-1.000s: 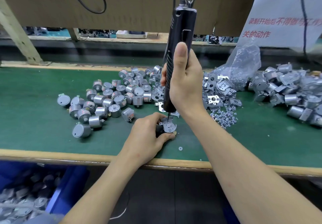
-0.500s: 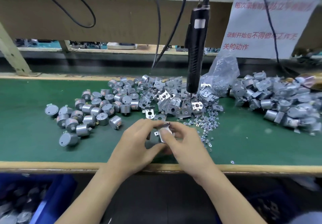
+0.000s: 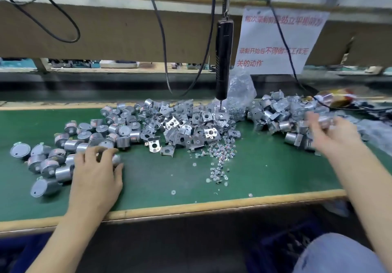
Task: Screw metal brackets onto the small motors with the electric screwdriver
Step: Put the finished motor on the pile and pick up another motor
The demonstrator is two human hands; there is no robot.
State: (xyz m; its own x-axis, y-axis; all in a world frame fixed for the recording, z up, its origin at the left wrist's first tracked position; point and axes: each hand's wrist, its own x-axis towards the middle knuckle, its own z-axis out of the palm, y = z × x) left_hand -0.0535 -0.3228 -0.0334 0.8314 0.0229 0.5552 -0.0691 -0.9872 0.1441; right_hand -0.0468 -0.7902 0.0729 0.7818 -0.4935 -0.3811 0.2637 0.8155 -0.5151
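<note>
Curling the fingers (image 3: 105, 152) of the left hand (image 3: 96, 173) down over one small motor (image 3: 116, 158) at the near edge of the loose pile of motors (image 3: 118, 128), on the left of the green tabletop (image 3: 265, 173); pinching it between fingertips and thumb, by the look of it. Holding the right hand (image 3: 333, 133) out over the heap of bracketed motors (image 3: 275, 113) far to the right; too blurred for telling spread fingers from gripping ones, though showing something silver at the tips. Leaving the electric screwdriver (image 3: 223, 60) hanging upright on its cord, untouched, bit pointing down at the back of the heap of metal brackets (image 3: 186, 128).

Judging the coming step as fetching a bracket: lying to the right of the left fingers and a little beyond them, mid-tabletop, between the two hands, with the nearest loose pieces just this side of the heap. Sitting somewhat nearer the left hand, yet with that hand occupied by the motor; so probably calling for the right hand swinging leftward, past the scatter of screws (image 3: 220, 152), and picking a flat-lying bracket by its edge.
</note>
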